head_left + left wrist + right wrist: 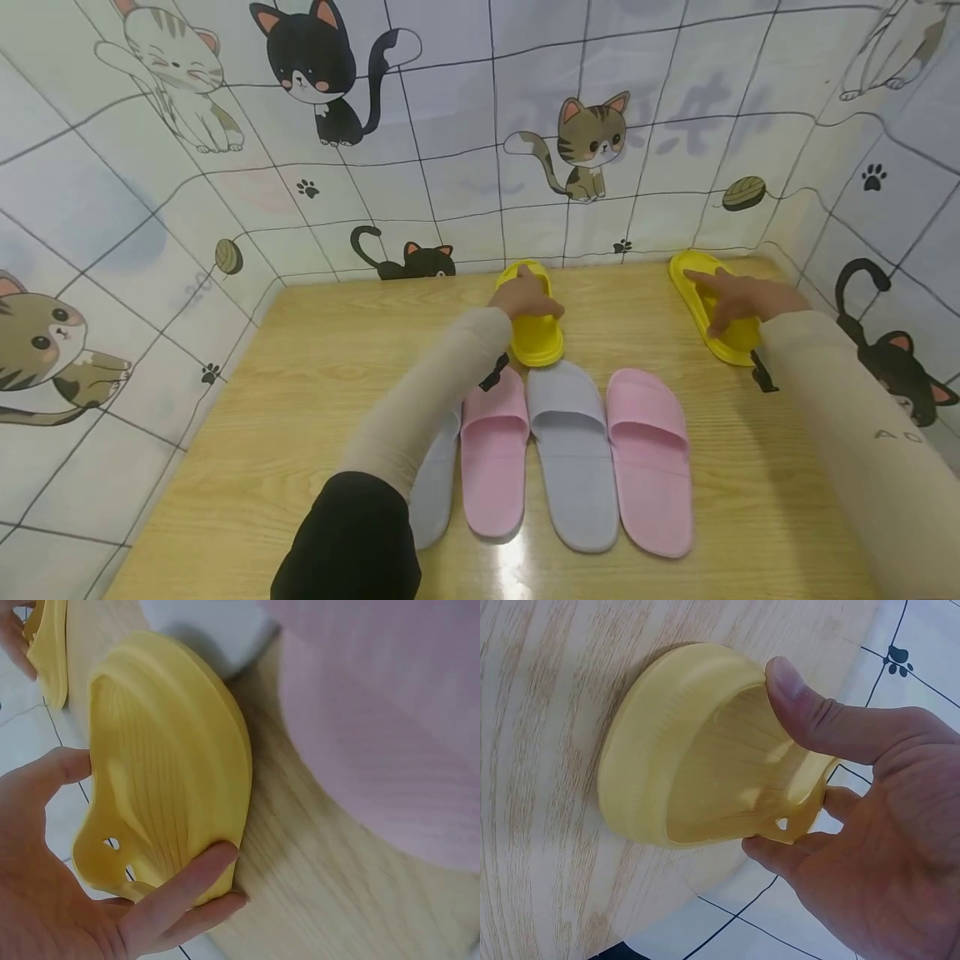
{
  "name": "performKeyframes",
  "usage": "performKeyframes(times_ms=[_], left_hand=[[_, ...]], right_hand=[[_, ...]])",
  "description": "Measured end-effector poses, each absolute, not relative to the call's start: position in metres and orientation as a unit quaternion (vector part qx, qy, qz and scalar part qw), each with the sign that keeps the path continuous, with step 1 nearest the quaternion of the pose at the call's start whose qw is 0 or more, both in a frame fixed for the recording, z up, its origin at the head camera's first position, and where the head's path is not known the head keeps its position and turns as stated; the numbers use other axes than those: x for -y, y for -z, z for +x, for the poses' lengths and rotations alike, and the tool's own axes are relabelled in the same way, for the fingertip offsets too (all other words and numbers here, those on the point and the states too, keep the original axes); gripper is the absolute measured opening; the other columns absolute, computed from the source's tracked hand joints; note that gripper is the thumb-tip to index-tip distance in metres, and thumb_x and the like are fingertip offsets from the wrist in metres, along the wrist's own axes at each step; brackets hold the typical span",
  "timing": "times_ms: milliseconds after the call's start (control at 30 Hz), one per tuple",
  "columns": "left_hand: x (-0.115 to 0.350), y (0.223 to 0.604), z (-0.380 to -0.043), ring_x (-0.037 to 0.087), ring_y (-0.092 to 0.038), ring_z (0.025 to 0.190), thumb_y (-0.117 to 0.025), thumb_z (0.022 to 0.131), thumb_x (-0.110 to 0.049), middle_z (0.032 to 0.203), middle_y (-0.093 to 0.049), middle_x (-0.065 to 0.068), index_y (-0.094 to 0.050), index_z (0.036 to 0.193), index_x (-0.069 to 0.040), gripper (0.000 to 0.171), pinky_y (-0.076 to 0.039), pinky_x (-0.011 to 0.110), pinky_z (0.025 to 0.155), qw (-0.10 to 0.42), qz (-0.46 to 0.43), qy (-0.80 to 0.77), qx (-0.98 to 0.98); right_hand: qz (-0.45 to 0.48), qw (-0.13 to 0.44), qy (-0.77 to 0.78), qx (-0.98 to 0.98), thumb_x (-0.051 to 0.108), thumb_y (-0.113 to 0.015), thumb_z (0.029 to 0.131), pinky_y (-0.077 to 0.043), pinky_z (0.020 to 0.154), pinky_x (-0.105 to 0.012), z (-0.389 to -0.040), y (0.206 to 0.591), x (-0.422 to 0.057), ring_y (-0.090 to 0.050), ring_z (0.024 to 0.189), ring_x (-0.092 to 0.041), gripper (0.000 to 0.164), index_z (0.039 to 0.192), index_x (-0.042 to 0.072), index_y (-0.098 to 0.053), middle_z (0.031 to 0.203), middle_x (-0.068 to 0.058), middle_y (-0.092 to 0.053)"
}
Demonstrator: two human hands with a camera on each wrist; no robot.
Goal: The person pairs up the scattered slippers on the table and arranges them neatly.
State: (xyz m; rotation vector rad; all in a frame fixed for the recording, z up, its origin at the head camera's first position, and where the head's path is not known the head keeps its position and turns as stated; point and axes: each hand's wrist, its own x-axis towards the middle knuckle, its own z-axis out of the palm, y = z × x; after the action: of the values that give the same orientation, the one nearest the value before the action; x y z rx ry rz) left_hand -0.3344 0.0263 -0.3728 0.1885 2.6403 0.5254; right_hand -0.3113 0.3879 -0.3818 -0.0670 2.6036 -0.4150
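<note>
At the back of the wooden table, my left hand (527, 297) grips a small yellow slipper (537, 343) by its sides. In the left wrist view, the thumb lies along one edge and the fingers (184, 896) along the other. Further right, my right hand (746, 302) holds a second yellow slipper (641, 757), its thumb over one edge and fingertips at the opposite one. This slipper stands angled near the back right corner. The toe of the left yellow slipper comes right up to a grey slipper (577, 475).
In front lies a row of larger slippers: a pink slipper (495, 479), the grey one, another pink slipper (656, 492), and a grey slipper (437, 487) partly hidden by the left sleeve. A cat-print wall covering (465, 167) rises behind the wooden table (300, 400) and along both sides.
</note>
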Motion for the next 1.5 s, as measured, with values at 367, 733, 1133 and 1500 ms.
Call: performKeyframes(times_ms=[367, 733, 1133, 1500], left_hand=[[-0.060, 0.388, -0.328, 0.026, -0.060, 0.123, -0.069, 0.089, -0.061, 0.138, -0.063, 0.011, -0.016, 0.164, -0.015, 0.103, -0.053, 0.036, 0.108, 0.168, 0.068, -0.128, -0.975], [-0.060, 0.376, -0.298, 0.036, -0.036, 0.153, -0.085, 0.078, -0.049, 0.170, -0.022, 0.023, 0.007, 0.167, -0.018, 0.132, -0.039, 0.045, 0.123, 0.203, 0.049, -0.179, -0.961], [-0.076, 0.368, -0.295, 0.028, -0.048, 0.139, -0.081, 0.079, -0.052, 0.165, -0.037, 0.012, 0.003, 0.167, -0.028, 0.124, -0.048, 0.038, 0.113, 0.230, 0.077, -0.191, -0.951], [-0.106, 0.366, -0.307, 0.015, -0.066, 0.094, -0.080, 0.086, -0.041, 0.162, -0.041, 0.004, 0.009, 0.165, -0.039, 0.119, -0.062, 0.028, 0.065, 0.292, 0.084, -0.174, -0.937]], right_hand=[[-0.023, 0.252, 0.162, -0.954, 0.016, -0.085, 0.081, -0.010, 0.110, -0.087, -0.313, 0.386, -0.387, -0.001, 0.139, -0.075, 0.117, 0.166, 0.013, -0.004, 0.161, -0.042, 0.011], [-0.029, 0.243, 0.146, -0.958, 0.018, -0.085, 0.082, -0.012, 0.108, -0.087, -0.313, 0.381, -0.387, -0.003, 0.138, -0.076, 0.116, 0.166, 0.014, -0.005, 0.161, -0.043, 0.009], [-0.031, 0.236, 0.143, -0.961, 0.018, -0.085, 0.081, -0.015, 0.108, -0.087, -0.312, 0.381, -0.389, -0.006, 0.138, -0.076, 0.116, 0.166, 0.013, -0.007, 0.161, -0.043, 0.007], [-0.017, 0.240, 0.152, -0.959, 0.017, -0.084, 0.083, -0.010, 0.110, -0.086, -0.309, 0.383, -0.385, 0.000, 0.139, -0.074, 0.114, 0.166, 0.014, -0.007, 0.162, -0.041, 0.010]])
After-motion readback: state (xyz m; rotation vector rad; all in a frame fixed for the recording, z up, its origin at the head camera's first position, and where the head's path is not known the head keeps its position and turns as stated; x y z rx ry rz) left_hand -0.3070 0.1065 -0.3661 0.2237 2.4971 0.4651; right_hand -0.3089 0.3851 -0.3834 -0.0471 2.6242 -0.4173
